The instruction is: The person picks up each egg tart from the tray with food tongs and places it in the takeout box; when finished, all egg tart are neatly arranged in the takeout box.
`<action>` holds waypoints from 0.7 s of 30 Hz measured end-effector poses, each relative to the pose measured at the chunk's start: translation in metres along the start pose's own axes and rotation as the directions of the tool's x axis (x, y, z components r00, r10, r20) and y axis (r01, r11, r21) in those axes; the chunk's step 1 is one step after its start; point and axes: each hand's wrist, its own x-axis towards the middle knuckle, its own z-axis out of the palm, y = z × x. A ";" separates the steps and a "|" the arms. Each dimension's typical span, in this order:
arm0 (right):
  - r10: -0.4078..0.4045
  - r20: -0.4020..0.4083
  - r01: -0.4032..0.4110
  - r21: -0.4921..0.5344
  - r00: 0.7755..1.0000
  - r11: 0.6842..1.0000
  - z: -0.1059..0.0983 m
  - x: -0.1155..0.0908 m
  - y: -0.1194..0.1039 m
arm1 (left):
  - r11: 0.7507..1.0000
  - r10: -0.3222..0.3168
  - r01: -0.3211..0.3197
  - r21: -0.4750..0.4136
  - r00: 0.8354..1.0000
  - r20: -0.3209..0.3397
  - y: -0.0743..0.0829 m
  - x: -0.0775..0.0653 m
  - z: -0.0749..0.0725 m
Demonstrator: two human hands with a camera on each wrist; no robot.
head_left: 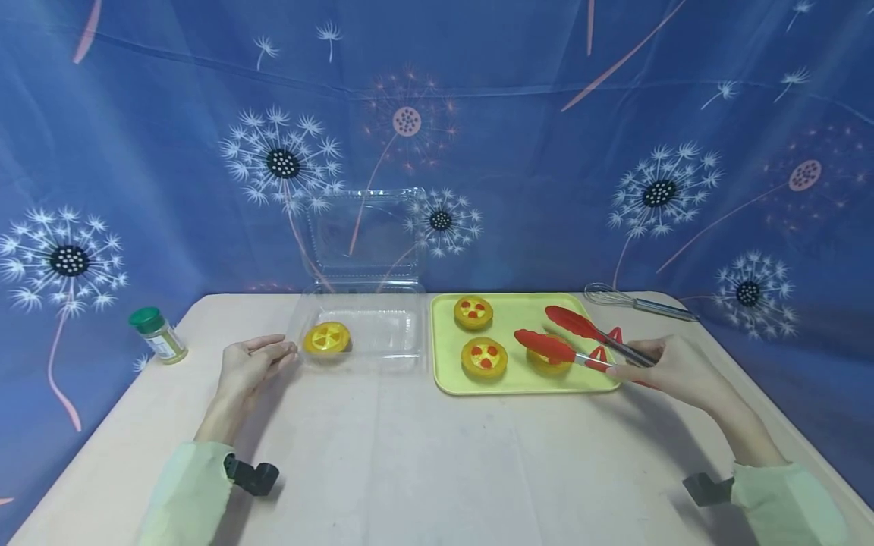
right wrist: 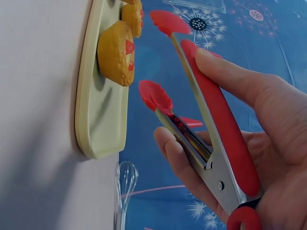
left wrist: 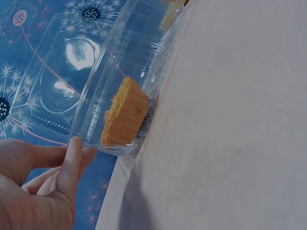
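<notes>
My right hand (head_left: 683, 371) grips red-tipped metal tongs (right wrist: 218, 158). Their two tips stand apart above the tray, partly covering an egg tart (head_left: 548, 365). Two more tarts with red pieces on top, a rear one (head_left: 473, 312) and a front one (head_left: 484, 358), sit on the yellow tray (head_left: 444, 381). At the left, my left hand (head_left: 249, 368) pinches the rim at the left corner of a clear plastic container (head_left: 382, 334), whose lid stands raised. Inside that container lies a tart with yellow pieces (left wrist: 125, 112), near the left hand's fingers.
A green-capped seasoning jar (head_left: 158, 335) stands by the table's left edge. Behind the tray's right end lies a wire whisk (head_left: 642, 302). A blue dandelion-print curtain (head_left: 519, 152) hangs right behind the table (head_left: 410, 462).
</notes>
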 end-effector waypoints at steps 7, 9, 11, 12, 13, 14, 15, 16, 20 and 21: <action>0.000 0.012 0.000 -0.036 1.000 0.999 0.002 -0.010 0.002 | 1.000 -0.009 0.009 0.006 1.000 -0.006 0.002 0.000 -0.001; 0.005 0.010 -0.004 -0.044 1.000 0.999 0.002 -0.012 0.002 | 1.000 -0.010 0.010 0.012 1.000 -0.004 0.002 0.000 -0.002; 0.009 0.006 -0.009 -0.064 1.000 0.998 0.002 -0.014 0.001 | 1.000 -0.011 0.011 0.016 1.000 -0.002 0.001 0.000 -0.002; 0.013 0.005 -0.012 -0.076 1.000 0.997 0.002 -0.015 0.001 | 1.000 -0.010 0.010 0.018 1.000 0.001 0.001 0.000 -0.003; 0.019 0.007 -0.019 -0.084 1.000 0.996 0.002 -0.016 0.000 | 1.000 -0.010 0.010 0.018 1.000 0.002 0.001 0.000 -0.003; 0.020 0.006 -0.020 -0.097 1.000 0.995 0.002 -0.016 -0.001 | 1.000 -0.009 0.009 0.018 1.000 0.004 0.000 0.000 -0.003; 0.022 0.004 -0.022 -0.112 1.000 0.993 0.003 -0.017 -0.001 | 1.000 -0.009 0.009 0.019 1.000 0.004 0.000 0.000 -0.003; 0.022 0.004 -0.021 -0.124 1.000 0.992 0.003 -0.018 -0.002 | 1.000 -0.009 0.009 0.018 1.000 0.004 0.000 0.000 -0.002; 0.021 0.004 -0.020 -0.149 1.000 0.989 0.004 -0.021 -0.004 | 1.000 -0.010 0.010 0.028 1.000 0.007 0.000 0.001 -0.001; 0.021 0.004 -0.020 -0.153 1.000 0.988 0.004 -0.021 -0.004 | 0.999 -0.009 0.009 0.032 1.000 0.007 0.000 0.001 -0.001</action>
